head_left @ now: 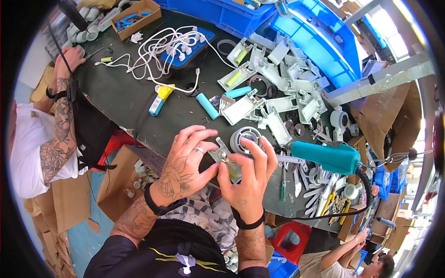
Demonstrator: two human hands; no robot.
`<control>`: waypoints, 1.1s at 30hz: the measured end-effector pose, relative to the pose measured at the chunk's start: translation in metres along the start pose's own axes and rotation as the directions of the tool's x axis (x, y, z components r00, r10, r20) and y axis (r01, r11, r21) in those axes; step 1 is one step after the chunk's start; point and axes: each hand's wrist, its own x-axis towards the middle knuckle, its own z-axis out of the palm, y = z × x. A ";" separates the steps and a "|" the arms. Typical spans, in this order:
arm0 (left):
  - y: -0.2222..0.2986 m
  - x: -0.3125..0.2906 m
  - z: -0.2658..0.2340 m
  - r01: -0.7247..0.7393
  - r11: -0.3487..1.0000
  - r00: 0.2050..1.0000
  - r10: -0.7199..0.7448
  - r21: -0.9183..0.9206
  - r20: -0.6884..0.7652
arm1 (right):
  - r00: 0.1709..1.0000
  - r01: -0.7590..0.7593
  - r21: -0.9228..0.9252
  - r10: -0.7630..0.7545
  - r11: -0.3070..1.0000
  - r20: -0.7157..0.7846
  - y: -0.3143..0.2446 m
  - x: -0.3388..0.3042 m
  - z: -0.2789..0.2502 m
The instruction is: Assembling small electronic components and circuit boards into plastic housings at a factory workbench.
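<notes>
Between my two hands, close to the table's near edge, is a small pale plastic housing [220, 146] with a greenish cell [235, 176] in it. My left hand [183, 167] holds its left side, thumb toward the middle and the other fingers bent above. My right hand [248, 180] is closed at its right side, thumb and index finger meeting over a small metallic part; the fingertips hide the exact contact. A round grey-white part with a dark centre [241, 138] lies just beyond my right fingers. A teal powered screwdriver [324, 157] hangs to the right, its shaft pointing toward my right hand.
Pale plastic shells [278, 69] pile up beyond, near blue bins [320, 32]. Blue cylindrical cells [207, 106], a yellow-wrapped piece [162, 98] and tangled white cables [157, 51] lie left. Handles and tools [324, 194] crowd the right. A co-worker's hand [72, 58] rests far left.
</notes>
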 end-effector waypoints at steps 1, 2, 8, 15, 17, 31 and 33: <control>-0.001 0.000 0.001 -0.010 1.000 1.000 0.010 0.004 0.030 | 1.000 0.008 -0.007 -0.008 1.000 -0.008 0.001 -0.002 0.000; -0.001 -0.001 0.002 -0.003 1.000 1.000 0.004 -0.022 0.016 | 1.000 0.010 -0.007 -0.010 1.000 -0.009 0.002 -0.003 0.001; -0.005 -0.004 0.003 0.015 0.991 1.000 -0.019 -0.134 -0.025 | 0.999 0.028 -0.018 -0.029 0.999 -0.044 0.004 -0.005 -0.004; -0.004 -0.009 0.001 0.161 0.894 0.982 -0.187 -0.418 -0.021 | 0.996 0.013 -0.076 -0.019 0.997 -0.086 -0.001 -0.001 -0.010; -0.002 -0.009 0.000 0.195 0.659 0.945 -0.325 -0.726 -0.042 | 0.996 0.026 -0.085 -0.033 0.996 -0.083 -0.001 -0.003 -0.008; 0.002 0.009 -0.005 0.419 0.548 0.906 -0.305 -0.724 0.294 | 1.000 -0.009 0.343 0.014 0.939 -0.013 0.007 -0.003 0.000; 0.001 0.009 -0.006 0.427 0.441 0.893 -0.343 -0.790 0.291 | 0.999 0.033 0.314 -0.041 0.949 0.019 0.007 -0.002 -0.003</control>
